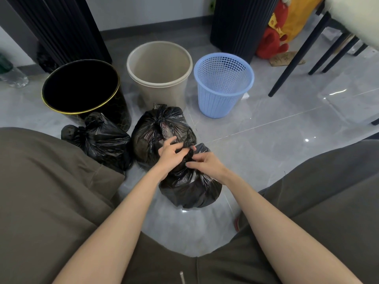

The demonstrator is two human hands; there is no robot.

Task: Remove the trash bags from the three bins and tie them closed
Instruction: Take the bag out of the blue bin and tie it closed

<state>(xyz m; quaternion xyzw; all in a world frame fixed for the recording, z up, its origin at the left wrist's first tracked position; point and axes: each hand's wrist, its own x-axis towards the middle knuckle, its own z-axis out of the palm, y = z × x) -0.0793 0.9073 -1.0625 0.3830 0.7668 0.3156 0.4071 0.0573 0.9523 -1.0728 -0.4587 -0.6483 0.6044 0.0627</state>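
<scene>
Both hands, left [171, 153] and right [207, 163], pinch the near bag's [190, 187] neck at 12 o'clock, knotting it closed.

To my right the floor [276, 144] lies open as far as the chair legs [303, 48]; ahead, three bins [160, 64] stand in a row, two tied bags [102, 138] crowd my left, my knees hem both sides

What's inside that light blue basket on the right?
The blue mesh basket looks empty: bare lattice wall shows inside, with no bag lining it. Its very bottom is hidden by the near rim, so I cannot rule out something small lying there.
</scene>
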